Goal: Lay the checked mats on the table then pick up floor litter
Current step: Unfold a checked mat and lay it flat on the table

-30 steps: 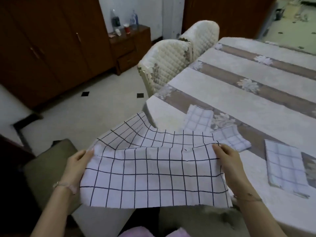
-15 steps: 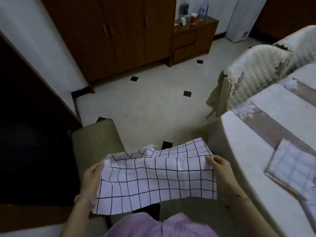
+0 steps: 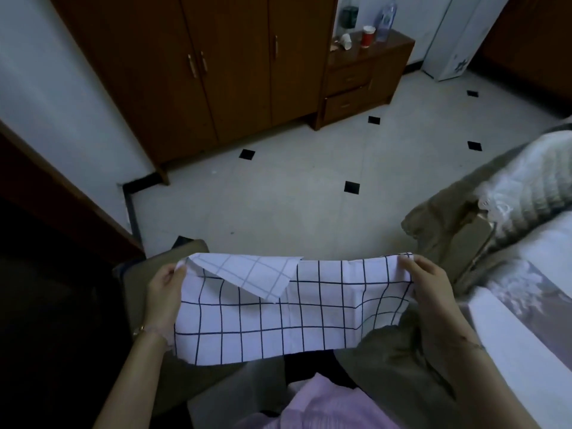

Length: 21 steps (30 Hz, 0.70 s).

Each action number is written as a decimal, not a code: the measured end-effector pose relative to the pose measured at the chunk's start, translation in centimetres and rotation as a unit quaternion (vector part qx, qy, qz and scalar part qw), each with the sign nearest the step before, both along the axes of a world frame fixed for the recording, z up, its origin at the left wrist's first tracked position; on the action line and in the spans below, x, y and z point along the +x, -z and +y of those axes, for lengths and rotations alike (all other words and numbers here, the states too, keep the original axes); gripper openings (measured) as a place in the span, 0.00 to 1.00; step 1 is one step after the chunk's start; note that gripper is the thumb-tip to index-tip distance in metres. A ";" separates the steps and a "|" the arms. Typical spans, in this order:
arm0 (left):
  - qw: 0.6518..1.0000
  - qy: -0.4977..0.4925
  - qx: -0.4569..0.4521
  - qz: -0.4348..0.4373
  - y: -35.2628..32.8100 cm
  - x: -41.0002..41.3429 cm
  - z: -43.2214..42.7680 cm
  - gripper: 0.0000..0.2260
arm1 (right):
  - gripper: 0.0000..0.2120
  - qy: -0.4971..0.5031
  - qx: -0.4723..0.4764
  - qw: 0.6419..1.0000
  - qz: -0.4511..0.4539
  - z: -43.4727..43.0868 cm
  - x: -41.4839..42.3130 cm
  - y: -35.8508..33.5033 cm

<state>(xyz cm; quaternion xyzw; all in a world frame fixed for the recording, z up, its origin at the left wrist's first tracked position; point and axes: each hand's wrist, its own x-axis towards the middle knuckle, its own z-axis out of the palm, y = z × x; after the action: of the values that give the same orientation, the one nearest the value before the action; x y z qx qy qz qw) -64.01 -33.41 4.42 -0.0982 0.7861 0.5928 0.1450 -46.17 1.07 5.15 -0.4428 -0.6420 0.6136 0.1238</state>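
A white mat with a dark checked grid (image 3: pixel 278 317) is stretched in the air in front of me, above a chair seat. My left hand (image 3: pixel 164 292) grips its left edge and my right hand (image 3: pixel 430 289) pinches its upper right corner. The mat's top left corner is folded over toward me. The table (image 3: pixel 520 332) with its pale patterned cloth shows only at the right edge, to the right of the mat. No other mats are in view. A tiny pale speck (image 3: pixel 213 172) lies on the floor near the wardrobe.
A brown wardrobe (image 3: pixel 216 66) and a low drawer cabinet (image 3: pixel 362 78) with bottles and cups stand across the tiled floor (image 3: pixel 294 196). A quilted chair (image 3: pixel 510 193) sits by the table at the right. An olive chair seat (image 3: pixel 136 274) lies under my left hand.
My view has swung left, away from the table, so the mats lying there have left the frame. Both hands still hold the mat, and its top left corner has flopped over.
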 end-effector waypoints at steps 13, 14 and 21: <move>0.990 0.130 -0.041 -0.044 0.2 -24.5 21.9 0.08 | 0.13 0.084 -0.026 0.996 -0.006 17.7 -20.6 1.3; 0.989 0.141 -0.038 -0.034 -0.3 -26.2 24.0 0.07 | 0.14 0.098 -0.018 0.995 0.003 19.4 -21.7 0.9; 0.972 0.235 -0.022 0.008 -1.2 -38.0 40.6 0.07 | 0.07 0.222 -0.031 0.974 0.046 30.1 -27.3 -0.3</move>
<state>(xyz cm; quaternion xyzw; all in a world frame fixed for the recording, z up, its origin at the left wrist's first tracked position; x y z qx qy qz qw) -101.98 7.22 5.60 0.0909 0.8012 0.5253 0.2717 -73.45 31.15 5.42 -0.5490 -0.5021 0.6102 0.2721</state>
